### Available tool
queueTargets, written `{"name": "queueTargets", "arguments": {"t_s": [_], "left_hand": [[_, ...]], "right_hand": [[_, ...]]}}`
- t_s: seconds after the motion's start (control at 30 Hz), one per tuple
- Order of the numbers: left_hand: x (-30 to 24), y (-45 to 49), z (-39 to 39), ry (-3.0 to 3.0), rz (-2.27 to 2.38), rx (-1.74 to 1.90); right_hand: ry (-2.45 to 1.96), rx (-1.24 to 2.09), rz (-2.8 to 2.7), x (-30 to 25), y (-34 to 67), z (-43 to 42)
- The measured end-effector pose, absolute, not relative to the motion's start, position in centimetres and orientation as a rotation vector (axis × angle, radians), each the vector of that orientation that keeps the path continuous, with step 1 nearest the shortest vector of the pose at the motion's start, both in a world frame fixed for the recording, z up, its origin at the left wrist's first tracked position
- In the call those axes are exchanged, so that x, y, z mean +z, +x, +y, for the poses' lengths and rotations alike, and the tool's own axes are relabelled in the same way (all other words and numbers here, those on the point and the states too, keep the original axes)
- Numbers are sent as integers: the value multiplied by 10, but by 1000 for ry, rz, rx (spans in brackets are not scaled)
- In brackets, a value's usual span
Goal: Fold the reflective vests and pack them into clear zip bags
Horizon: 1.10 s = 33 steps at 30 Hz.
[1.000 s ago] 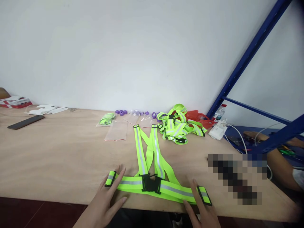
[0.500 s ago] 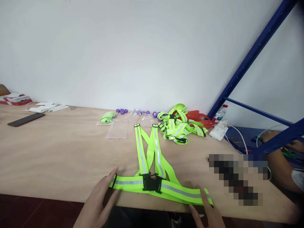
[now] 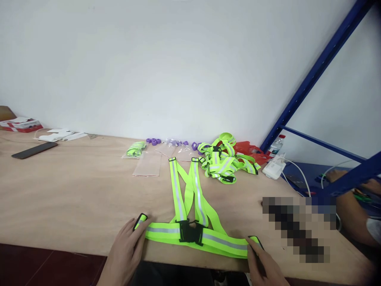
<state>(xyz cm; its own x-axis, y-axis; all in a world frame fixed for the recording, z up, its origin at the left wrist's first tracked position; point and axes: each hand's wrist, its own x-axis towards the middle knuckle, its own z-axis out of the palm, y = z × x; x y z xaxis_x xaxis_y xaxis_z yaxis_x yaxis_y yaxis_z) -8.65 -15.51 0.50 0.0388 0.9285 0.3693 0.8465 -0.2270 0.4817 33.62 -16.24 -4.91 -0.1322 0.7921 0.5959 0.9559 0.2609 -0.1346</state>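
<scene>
A neon-yellow reflective vest [image 3: 224, 239] of elastic straps lies spread near the table's front edge. Its waist belt runs sideways, with a black buckle [image 3: 191, 231] fastened in the middle. Two shoulder straps with silver stripes stretch away from me, crossing straps beneath them. My left hand [image 3: 126, 246] pinches the belt's left end, where a black slider stands tipped up. At the right end, my right hand [image 3: 264, 260] grips the belt between thumb and fingers, a second black slider showing above them.
Behind the vest lie flat clear bags [image 3: 147, 164], a bagged vest [image 3: 135, 149], purple rolls [image 3: 154, 141] and a heap of reflective straps [image 3: 222, 161]. A white power strip [image 3: 274, 167], a bottle [image 3: 276, 145] and a blue frame [image 3: 309, 75] stand right. Another person's arm [image 3: 354, 214] is beyond.
Both hands have closed on the belt ends. The end sliders have turned upward, and the right end is drawn slightly inward. The view has shifted a little.
</scene>
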Motion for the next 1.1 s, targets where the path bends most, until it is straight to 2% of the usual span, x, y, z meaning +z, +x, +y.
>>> {"name": "queueTargets", "arguments": {"t_s": [0.23,0.43,0.7,1.1], "left_hand": [[-1,-86,-153,2015,1992,1094],[-2,-84,-144,2015,2021,1147],[15,-82,-127,1919,2072,1019],[24,-70,-115,1987,2036,1196]], "right_hand": [[-1584,-651,-2106,-43,342,-165],[-1677,-537,-1913,-47,328,-157],[-1651,-403,-1840,-47,323,-148],[-1572,-498,-1891,-54,320,-145]]}}
